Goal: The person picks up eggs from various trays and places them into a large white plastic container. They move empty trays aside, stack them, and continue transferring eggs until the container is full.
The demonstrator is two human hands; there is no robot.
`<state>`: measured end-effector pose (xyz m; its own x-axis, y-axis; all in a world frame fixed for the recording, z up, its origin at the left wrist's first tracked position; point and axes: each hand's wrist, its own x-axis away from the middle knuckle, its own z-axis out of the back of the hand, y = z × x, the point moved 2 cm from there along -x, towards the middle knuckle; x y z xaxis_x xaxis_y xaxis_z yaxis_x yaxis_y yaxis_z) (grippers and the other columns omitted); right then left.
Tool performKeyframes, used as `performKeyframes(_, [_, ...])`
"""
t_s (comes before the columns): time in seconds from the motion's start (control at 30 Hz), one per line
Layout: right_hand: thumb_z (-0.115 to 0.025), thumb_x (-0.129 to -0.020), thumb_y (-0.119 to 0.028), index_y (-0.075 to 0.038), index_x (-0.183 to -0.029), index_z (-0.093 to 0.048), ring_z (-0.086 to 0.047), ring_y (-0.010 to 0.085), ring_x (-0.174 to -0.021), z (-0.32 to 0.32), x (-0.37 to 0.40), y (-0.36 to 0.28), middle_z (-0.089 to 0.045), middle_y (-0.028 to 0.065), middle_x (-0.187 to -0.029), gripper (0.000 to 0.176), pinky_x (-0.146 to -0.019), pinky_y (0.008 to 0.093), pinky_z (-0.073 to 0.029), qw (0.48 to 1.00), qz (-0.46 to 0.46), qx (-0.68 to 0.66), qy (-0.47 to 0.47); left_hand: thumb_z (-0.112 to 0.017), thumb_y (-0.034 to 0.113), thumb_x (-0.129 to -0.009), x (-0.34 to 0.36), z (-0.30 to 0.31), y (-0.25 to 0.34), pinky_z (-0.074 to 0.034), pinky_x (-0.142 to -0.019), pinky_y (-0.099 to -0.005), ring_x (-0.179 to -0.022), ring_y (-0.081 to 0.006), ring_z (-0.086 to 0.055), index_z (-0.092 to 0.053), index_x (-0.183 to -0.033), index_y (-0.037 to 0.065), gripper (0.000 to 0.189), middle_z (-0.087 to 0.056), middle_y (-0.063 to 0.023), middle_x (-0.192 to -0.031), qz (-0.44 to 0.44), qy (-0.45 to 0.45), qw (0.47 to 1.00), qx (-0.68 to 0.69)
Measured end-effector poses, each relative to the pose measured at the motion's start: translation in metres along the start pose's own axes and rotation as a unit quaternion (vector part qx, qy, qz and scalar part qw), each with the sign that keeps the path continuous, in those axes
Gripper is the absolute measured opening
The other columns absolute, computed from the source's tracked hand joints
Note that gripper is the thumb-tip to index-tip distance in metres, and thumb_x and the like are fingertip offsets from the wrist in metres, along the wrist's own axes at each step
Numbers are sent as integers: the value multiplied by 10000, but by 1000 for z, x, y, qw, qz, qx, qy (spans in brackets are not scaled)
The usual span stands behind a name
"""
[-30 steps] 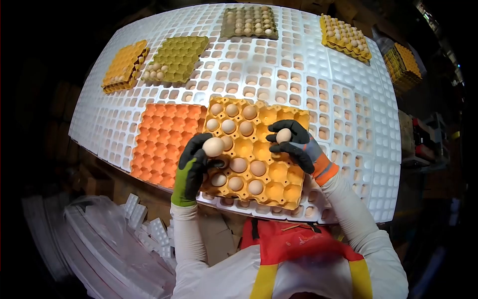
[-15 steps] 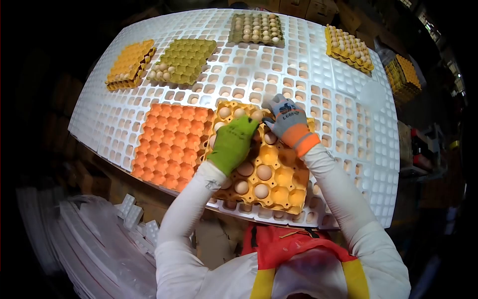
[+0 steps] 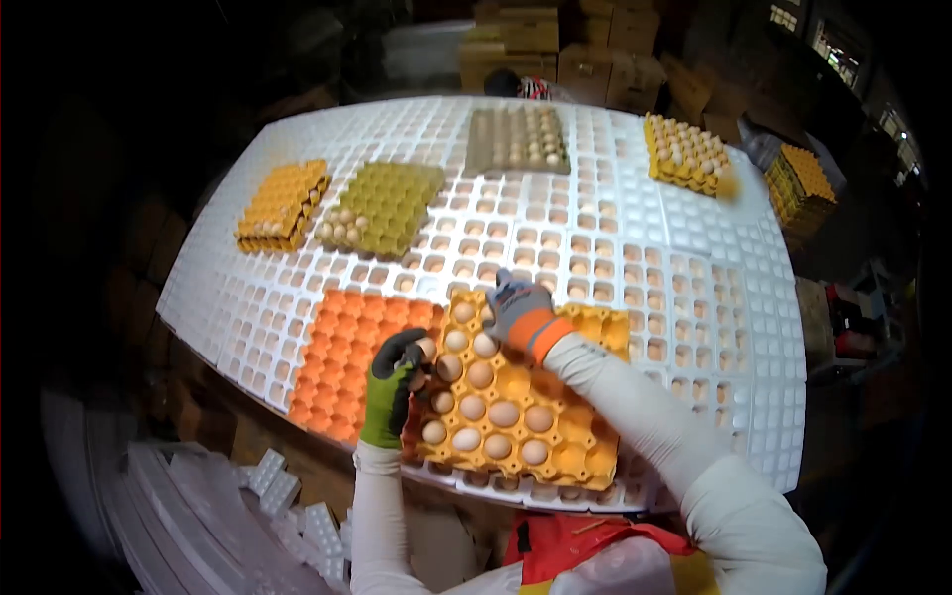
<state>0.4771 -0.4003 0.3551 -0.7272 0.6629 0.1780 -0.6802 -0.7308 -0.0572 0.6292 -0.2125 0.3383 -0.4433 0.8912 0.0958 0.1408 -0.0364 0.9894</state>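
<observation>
My left hand [image 3: 393,389], in a green glove with dark fingertips, is closed around eggs [image 3: 426,348] beside the left edge of a yellow-orange egg tray [image 3: 570,451]. At least two eggs show at its fingers. My right hand [image 3: 523,315], in a grey glove with an orange cuff, is over the tray's far rows with its fingers curled at an egg [image 3: 487,313], partly hidden by the glove. Brown eggs [image 3: 504,414] fill the tray's left and near cups, while several cups on the right hold none. An orange tray [image 3: 347,347] without eggs lies to the left.
White foam trays [image 3: 605,223] with eggs in their cups cover the table. Farther back are a yellow tray stack [image 3: 283,203], an olive tray [image 3: 397,203], a grey-green tray [image 3: 496,139] and another yellow stack [image 3: 684,149]. Cardboard boxes [image 3: 585,69] stand behind.
My left hand has moved left off the middle of the tray and now has eggs at its fingers. My right hand has shifted left over the far rows. The camera view has tilted up.
</observation>
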Motion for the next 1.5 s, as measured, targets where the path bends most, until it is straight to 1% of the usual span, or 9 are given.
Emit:
performKeyframes(0.13, [-740,-827,-389,-102,-1149,-672,-693,259,-984,11,6,33,-643,125,-1190,436,-726,417,-574,962,62,-257,73,-720,88,-852,-24,-13,10,-518,-733,-304,-893,-193,-657,-754,-1028,91,179,-654,-48,-1080,-204,11,957,-206])
performKeyframes(0.23, [-696,-901,-180,-121,-1237,-608,-657,154,-751,-1,29,65,-634,49,-1094,352,-596,290,-559,562,1,-822,-93,-700,126,-832,-23,-29,39,-543,-786,-373,-995,-271,-642,-737,-1083,207,266,-620,-54,-1133,-282,-22,778,-561])
performKeyframes(0.33, [-684,-907,-181,-104,-1161,-651,-672,139,-808,1,33,57,-639,38,-1030,268,-621,311,-538,602,92,-793,-33,-658,143,-861,-37,-44,39,-541,-778,-392,-1034,-267,-635,-730,-1064,216,227,-610,-50,-1173,-185,-91,753,-625])
performKeyframes(0.43, [-638,-897,-420,-167,-1297,-646,-692,253,-1000,-1,23,22,-601,132,-1311,473,-755,437,-551,984,74,-157,23,-649,171,-857,-47,-58,43,-546,-750,-407,-997,-271,-624,-714,-986,205,148,-576,-57,-1123,-218,-152,645,-716])
performKeyframes(0.87, [-651,-930,-314,-171,-1371,-630,-629,288,-1177,-10,4,-40,-453,142,-1541,464,-785,469,-550,991,86,73,-75,-664,224,-824,-68,-77,42,-555,-670,-438,-897,-310,-643,-719,-958,137,169,-584,-99,-1059,-250,-187,517,-797])
performKeyframes(1.03, [-728,-764,-663,-140,-1256,-675,-639,275,-1115,-2,49,47,-612,120,-1281,720,-898,446,-520,914,58,-402,5,-760,255,-768,-56,-69,56,-553,-730,-419,-922,-301,-644,-746,-989,297,225,-571,-78,-1085,-200,-212,587,-755])
performKeyframes(1.2, [-729,-930,-325,-66,-1191,-676,-669,148,-865,-36,133,134,-702,48,-1039,372,-727,299,-564,514,49,-856,31,-819,324,-720,-59,-43,62,-550,-740,-418,-913,-296,-638,-760,-1028,290,316,-593,-82,-1060,-195,-157,687,-682])
performKeyframes(1.37, [-553,-1015,-436,-63,-1311,-592,-621,124,-758,-76,240,198,-695,89,-1050,478,-595,263,-519,482,-59,-873,38,-780,246,-868,-18,-92,89,-500,-678,-260,-817,-86,-603,-701,-1206,65,391,-630,17,-1010,-90,-159,952,-246])
performKeyframes(1.5, [-494,-1030,-467,-66,-1325,-587,-589,115,-702,-99,314,221,-671,72,-998,507,-557,257,-492,444,-76,-893,28,-714,170,-910,48,-215,70,-469,-678,-193,-793,-29,-567,-652,-1286,55,398,-631,34,-1073,55,-228,970,-65])
